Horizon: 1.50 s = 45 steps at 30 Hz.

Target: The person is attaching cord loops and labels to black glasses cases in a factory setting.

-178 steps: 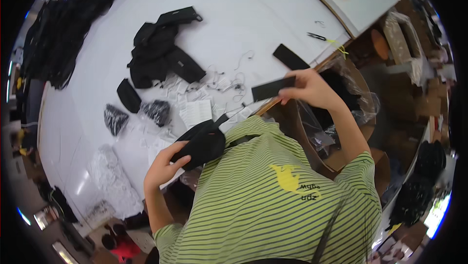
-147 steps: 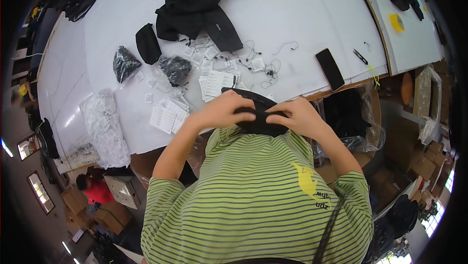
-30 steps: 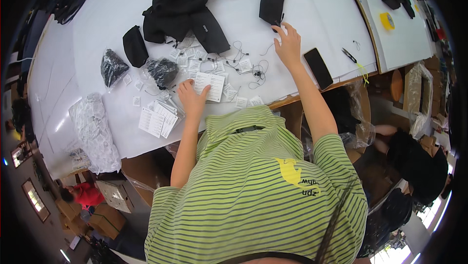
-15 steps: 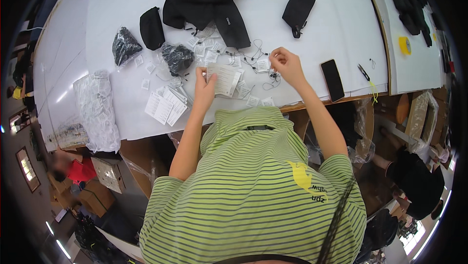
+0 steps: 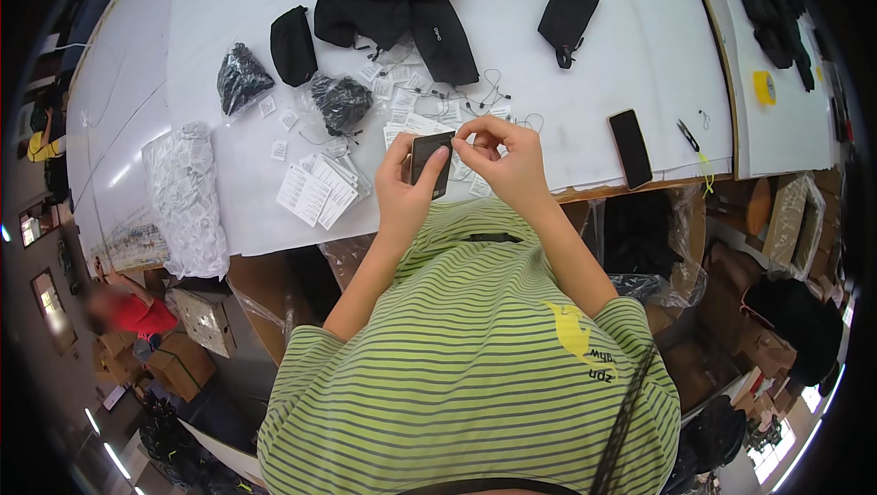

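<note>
In front of my body, over the near edge of the white table, my left hand [image 5: 408, 186] grips a black card tag [image 5: 424, 150], thumb across its face. My right hand [image 5: 512, 166] is closed in a pinch at the tag's upper right corner. Whatever lies between those fingertips is too small to make out; it may be a thin cord. Just beyond both hands lie several small white labels [image 5: 402, 111] and dark looped cords [image 5: 493, 89]. A fanned pile of white printed cards [image 5: 306, 194] rests to the left of my left hand.
Black fabric garments or bags [image 5: 393, 2] are heaped at the back. Two black pouches, one left [image 5: 293, 47] and one right [image 5: 568, 18], flank them. Plastic bags of black items [image 5: 340, 104], a phone [image 5: 630, 148], thread snips [image 5: 688, 135] and yellow tape [image 5: 764, 88] lie about.
My right hand has come in from the right to meet my left hand. The card in my left hand showed a white printed side before and shows a black side now.
</note>
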Motion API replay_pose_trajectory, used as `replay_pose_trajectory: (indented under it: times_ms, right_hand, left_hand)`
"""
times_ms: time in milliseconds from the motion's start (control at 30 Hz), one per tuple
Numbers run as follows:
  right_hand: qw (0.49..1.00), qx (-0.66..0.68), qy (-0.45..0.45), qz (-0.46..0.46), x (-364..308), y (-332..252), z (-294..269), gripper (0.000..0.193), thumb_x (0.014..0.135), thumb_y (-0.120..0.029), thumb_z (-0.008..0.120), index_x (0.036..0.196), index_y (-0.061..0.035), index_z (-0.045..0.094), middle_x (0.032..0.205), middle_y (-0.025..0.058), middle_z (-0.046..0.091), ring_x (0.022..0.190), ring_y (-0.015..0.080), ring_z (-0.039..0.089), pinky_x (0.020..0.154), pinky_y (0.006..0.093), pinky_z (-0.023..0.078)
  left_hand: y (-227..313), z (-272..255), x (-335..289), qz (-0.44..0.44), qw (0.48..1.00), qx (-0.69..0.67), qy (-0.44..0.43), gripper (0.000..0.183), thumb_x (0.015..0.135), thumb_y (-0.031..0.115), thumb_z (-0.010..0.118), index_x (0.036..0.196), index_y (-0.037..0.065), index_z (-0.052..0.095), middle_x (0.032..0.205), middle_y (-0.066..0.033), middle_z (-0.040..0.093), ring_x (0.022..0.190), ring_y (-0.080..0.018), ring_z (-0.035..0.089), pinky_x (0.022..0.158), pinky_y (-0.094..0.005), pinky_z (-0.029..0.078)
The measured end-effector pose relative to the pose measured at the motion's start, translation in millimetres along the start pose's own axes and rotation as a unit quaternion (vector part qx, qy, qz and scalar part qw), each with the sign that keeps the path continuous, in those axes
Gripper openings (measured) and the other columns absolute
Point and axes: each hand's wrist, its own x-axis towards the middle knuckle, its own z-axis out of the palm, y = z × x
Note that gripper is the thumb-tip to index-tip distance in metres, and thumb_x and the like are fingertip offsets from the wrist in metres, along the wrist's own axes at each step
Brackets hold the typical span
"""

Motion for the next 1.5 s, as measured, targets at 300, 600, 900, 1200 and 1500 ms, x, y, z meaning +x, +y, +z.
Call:
replay_pose_trajectory:
  times_ms: [300, 600, 900, 1200, 1500]
  right_hand:
    - [0.996, 0.045, -0.041, 0.060, -4.2, -3.8, -5.7, 0.007, 0.078, -0.006, 0.069, 0.081, -0.0016, 0.065, 0.062, -0.0023, 0.057, 0.053, 0.0027, 0.046, 0.051, 0.0186, 0.036]
    - [0.992, -0.003, -0.112, 0.062, 5.6, 12.8, -8.8, 0.011, 0.079, -0.009, 0.071, 0.079, -0.0005, 0.064, 0.066, 0.0011, 0.062, 0.055, 0.0057, 0.054, 0.053, 0.0204, 0.042]
    - [0.963, 0.177, -0.096, 0.179, 44.2, 28.0, -21.9, 0.014, 0.085, -0.014, 0.066, 0.086, -0.0004, 0.063, 0.065, 0.0022, 0.060, 0.055, 0.0066, 0.054, 0.049, 0.0207, 0.043]
    - [0.969, 0.173, -0.057, 0.164, 62.6, 26.8, -35.9, 0.011, 0.084, -0.013, 0.067, 0.084, -0.0018, 0.065, 0.062, 0.0015, 0.059, 0.052, 0.0060, 0.054, 0.047, 0.0190, 0.041]
    - [0.995, -0.019, 0.097, 0.018, 62.8, 12.3, -12.9, 0.011, 0.081, -0.014, 0.068, 0.082, -0.0034, 0.067, 0.055, -0.0009, 0.056, 0.049, 0.0026, 0.048, 0.046, 0.0200, 0.036]
  left_hand:
    - [-0.4, -25.4, 5.5, -0.011, 0.993, -0.024, -0.116, 0.008, 0.088, 0.007, 0.061, 0.087, -0.001, 0.064, 0.085, -0.0016, 0.058, 0.076, -0.0094, 0.053, 0.068, -0.0220, 0.042]
    - [-18.3, -29.1, 28.3, -0.160, 0.959, -0.054, -0.229, 0.015, 0.093, 0.019, 0.057, 0.094, 0.004, 0.055, 0.084, 0.0023, 0.055, 0.080, -0.0041, 0.051, 0.071, -0.0203, 0.041]
    - [-43.0, -10.8, 146.6, 0.064, 0.985, 0.103, -0.119, 0.012, 0.084, 0.012, 0.065, 0.092, 0.005, 0.060, 0.080, -0.0010, 0.061, 0.063, -0.0062, 0.052, 0.059, -0.0201, 0.041]
    - [-30.1, -19.1, 324.0, 0.218, 0.831, 0.488, 0.158, 0.027, 0.075, 0.026, 0.073, 0.081, 0.001, 0.065, 0.092, -0.0134, 0.057, 0.090, -0.0294, 0.055, 0.078, -0.0360, 0.046]
    - [17.5, -10.8, 137.1, -0.078, 0.985, 0.005, -0.153, 0.026, 0.082, 0.014, 0.066, 0.106, 0.004, 0.068, 0.077, 0.0014, 0.064, 0.056, -0.0042, 0.045, 0.052, -0.0188, 0.038]
